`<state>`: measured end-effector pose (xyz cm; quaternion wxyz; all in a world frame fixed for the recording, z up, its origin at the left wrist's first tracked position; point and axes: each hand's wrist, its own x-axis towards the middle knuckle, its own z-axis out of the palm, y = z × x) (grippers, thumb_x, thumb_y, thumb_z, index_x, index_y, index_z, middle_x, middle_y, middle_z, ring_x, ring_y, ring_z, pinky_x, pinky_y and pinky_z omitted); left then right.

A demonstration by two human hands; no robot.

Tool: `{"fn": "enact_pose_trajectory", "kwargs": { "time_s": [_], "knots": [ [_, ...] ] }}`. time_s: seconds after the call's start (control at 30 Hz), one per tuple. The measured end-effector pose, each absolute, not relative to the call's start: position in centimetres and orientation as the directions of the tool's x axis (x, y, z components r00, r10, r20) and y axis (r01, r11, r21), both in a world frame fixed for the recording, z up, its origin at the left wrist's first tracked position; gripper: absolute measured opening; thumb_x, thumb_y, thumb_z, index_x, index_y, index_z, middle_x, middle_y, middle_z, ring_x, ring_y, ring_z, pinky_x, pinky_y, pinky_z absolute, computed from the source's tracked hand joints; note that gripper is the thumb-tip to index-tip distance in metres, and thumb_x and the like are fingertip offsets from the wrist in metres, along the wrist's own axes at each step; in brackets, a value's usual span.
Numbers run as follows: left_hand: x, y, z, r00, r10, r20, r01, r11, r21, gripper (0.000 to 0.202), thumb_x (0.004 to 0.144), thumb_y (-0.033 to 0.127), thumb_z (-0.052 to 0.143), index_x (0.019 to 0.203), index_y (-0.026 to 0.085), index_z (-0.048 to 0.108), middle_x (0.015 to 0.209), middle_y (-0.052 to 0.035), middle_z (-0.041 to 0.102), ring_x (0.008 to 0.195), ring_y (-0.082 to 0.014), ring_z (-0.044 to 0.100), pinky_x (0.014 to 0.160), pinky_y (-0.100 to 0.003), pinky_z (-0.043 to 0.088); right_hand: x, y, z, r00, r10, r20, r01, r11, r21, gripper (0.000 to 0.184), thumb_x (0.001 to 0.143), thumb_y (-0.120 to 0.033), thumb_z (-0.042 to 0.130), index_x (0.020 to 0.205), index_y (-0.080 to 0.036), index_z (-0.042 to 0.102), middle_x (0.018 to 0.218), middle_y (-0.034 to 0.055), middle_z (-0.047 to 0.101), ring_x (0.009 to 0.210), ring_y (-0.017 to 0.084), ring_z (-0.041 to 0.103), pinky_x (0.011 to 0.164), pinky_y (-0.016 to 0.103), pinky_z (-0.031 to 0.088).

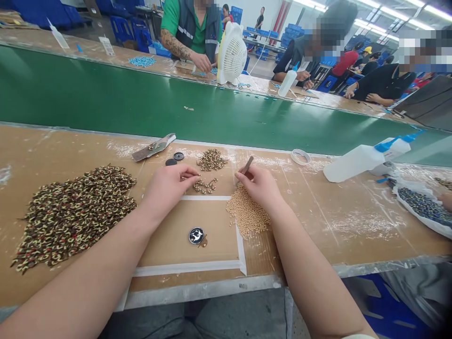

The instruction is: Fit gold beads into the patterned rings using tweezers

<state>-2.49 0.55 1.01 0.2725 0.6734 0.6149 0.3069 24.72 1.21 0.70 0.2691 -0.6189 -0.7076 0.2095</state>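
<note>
My left hand (168, 184) rests knuckles-up on the brown worktop, its fingertips pinched on one small leopard-patterned bow beside a little cluster of bows (205, 186). My right hand (259, 186) is closed around a thin dark stick tool (246, 165) that points up and away. Right under that hand lies a patch of small beige beads (247, 215). A second small heap of bows (212, 160) sits just beyond my hands. A large pile of the same bows (72, 213) spreads at the left.
A round black-and-white disc (196, 235) lies inside the white-taped rectangle near the front edge. Two black caps (175, 158), a flat metal tool (154, 147), a tape ring (300, 157) and a white squeeze bottle (363, 159) line the green conveyor belt (141, 103). Other workers sit across it, behind a white fan (232, 54).
</note>
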Motion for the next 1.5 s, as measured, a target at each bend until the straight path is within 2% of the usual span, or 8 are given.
{"fn": "enact_pose_trajectory", "kwargs": {
  "time_s": [0.17,0.37,0.53,0.67,0.8,0.97,1.17,1.5],
  "knots": [
    [-2.9,1.1,0.8,0.05,0.997,0.059,0.743,-0.077,0.665,0.024,0.085,0.049,0.07,0.093,0.028,0.08,0.076,-0.0023,0.073,0.068,-0.021,0.062,0.062,-0.031,0.041,24.9,1.4,0.4,-0.075,0.987,0.144,0.746,0.151,-0.649,0.023,0.095,-0.043,0.061,0.097,-0.024,0.074,0.089,0.0067,0.076,0.078,0.023,0.066,0.068,0.036,0.044],
    [-3.8,1.8,0.4,0.111,0.985,0.135,0.804,-0.169,0.571,0.027,0.088,0.049,0.065,0.09,0.027,0.081,0.107,-0.0061,0.071,0.082,-0.023,0.061,0.071,-0.033,0.043,24.9,1.4,0.5,-0.048,0.987,0.155,0.741,0.14,-0.657,0.023,0.095,-0.043,0.062,0.097,-0.023,0.074,0.089,0.0074,0.077,0.079,0.023,0.066,0.068,0.036,0.044],
    [-5.1,2.1,0.8,0.152,0.986,0.072,0.859,-0.168,0.484,0.028,0.087,0.051,0.065,0.088,0.029,0.082,0.099,-0.0078,0.07,0.082,-0.0264,0.062,0.069,-0.035,0.042,25.3,1.5,0.5,-0.048,0.988,0.15,0.722,0.138,-0.678,0.024,0.095,-0.044,0.062,0.095,-0.023,0.073,0.088,0.0069,0.076,0.079,0.023,0.067,0.071,0.037,0.046],
    [-5.3,2.2,0.6,0.162,0.985,0.051,0.868,-0.167,0.468,0.03,0.086,0.053,0.065,0.086,0.028,0.083,0.094,-0.009,0.071,0.075,-0.0257,0.062,0.06,-0.033,0.04,25.6,1.6,0.6,-0.042,0.991,0.128,0.723,0.118,-0.681,0.024,0.095,-0.044,0.063,0.094,-0.023,0.073,0.087,0.0079,0.075,0.08,0.024,0.067,0.071,0.038,0.047],
    [-5.2,2.1,0.7,0.171,0.982,0.081,0.868,-0.189,0.459,0.031,0.086,0.054,0.065,0.088,0.028,0.082,0.094,-0.009,0.072,0.075,-0.025,0.062,0.061,-0.032,0.04,25.6,1.5,0.9,-0.063,0.993,0.104,0.739,0.116,-0.663,0.021,0.094,-0.042,0.063,0.093,-0.024,0.073,0.088,0.0077,0.076,0.079,0.024,0.067,0.071,0.039,0.047],
    [-4.2,1.2,1.8,0.094,0.985,0.146,0.835,-0.158,0.528,0.032,0.089,0.054,0.062,0.095,0.028,0.08,0.101,-0.0066,0.071,0.075,-0.0214,0.061,0.061,-0.031,0.039,25.5,1.5,0.7,-0.093,0.991,0.096,0.755,0.133,-0.642,0.019,0.095,-0.04,0.063,0.093,-0.024,0.073,0.088,0.0074,0.075,0.078,0.024,0.066,0.068,0.037,0.046],
    [-2.1,0.0,1.8,0.071,0.977,0.199,0.665,-0.195,0.721,0.029,0.091,0.048,0.063,0.098,0.024,0.077,0.094,-0.0029,0.071,0.071,-0.0162,0.056,0.067,-0.029,0.042,25.2,1.4,0.7,-0.109,0.99,0.088,0.768,0.14,-0.625,0.016,0.094,-0.037,0.063,0.093,-0.024,0.073,0.088,0.0063,0.076,0.077,0.023,0.066,0.066,0.036,0.043],
    [-1.1,-0.6,1.6,0.121,0.99,0.07,0.531,-0.124,0.838,0.031,0.089,0.051,0.067,0.092,0.021,0.075,0.076,-0.0003,0.068,0.064,-0.0141,0.052,0.062,-0.027,0.039,25.1,1.4,0.8,-0.125,0.987,0.097,0.768,0.158,-0.621,0.015,0.093,-0.032,0.063,0.089,-0.023,0.074,0.084,0.0062,0.076,0.076,0.022,0.066,0.066,0.035,0.043]
  ]
}}
